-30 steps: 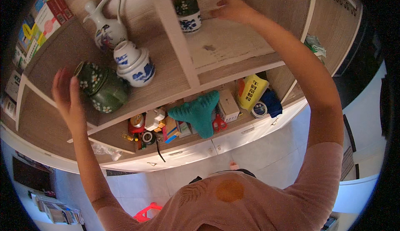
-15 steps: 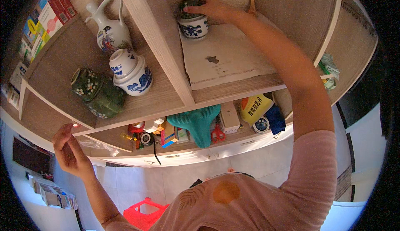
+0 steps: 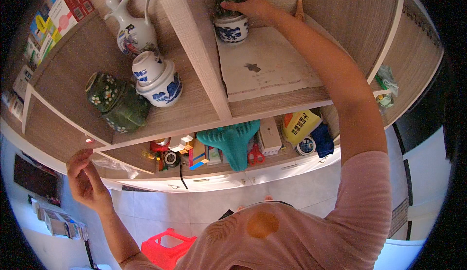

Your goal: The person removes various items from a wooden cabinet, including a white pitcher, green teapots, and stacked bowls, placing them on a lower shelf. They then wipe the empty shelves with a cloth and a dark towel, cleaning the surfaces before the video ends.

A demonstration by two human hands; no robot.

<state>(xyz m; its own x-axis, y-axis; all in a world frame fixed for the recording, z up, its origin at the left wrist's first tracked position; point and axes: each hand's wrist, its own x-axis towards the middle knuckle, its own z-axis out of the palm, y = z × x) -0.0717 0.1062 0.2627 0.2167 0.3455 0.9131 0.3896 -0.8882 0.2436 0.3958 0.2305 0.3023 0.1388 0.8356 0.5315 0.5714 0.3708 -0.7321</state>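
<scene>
High in the right compartment, my right hand (image 3: 248, 5) has its fingers wrapped round a small dark green cup (image 3: 227, 1). That cup sits on top of a blue-and-white porcelain pot (image 3: 231, 30), which stands on a sheet of stained white paper (image 3: 272, 70). My fingers hide part of the green cup. At the left, my left hand (image 3: 87, 181) is raised beside the shelf's front edge, its fingers loosely curled with nothing visible in them. In the left compartment are a dark green flowered jar (image 3: 124, 111), a blue-and-white pot with a cup on top (image 3: 165, 92) and a white painted jug (image 3: 136, 32).
A wooden upright (image 3: 199, 51) divides the compartments. The lower shelf holds a teal plastic piece (image 3: 231, 141), red scissors (image 3: 255, 155), a yellow package (image 3: 300, 126) and several small boxes. A wooden stick (image 3: 299, 0) leans at the back. A red stool (image 3: 168, 245) stands on the floor.
The whole view has shifted slightly, with the shelf items appearing a little to the right. My right hand keeps its grip on the green cup, and my left hand stays curled.
</scene>
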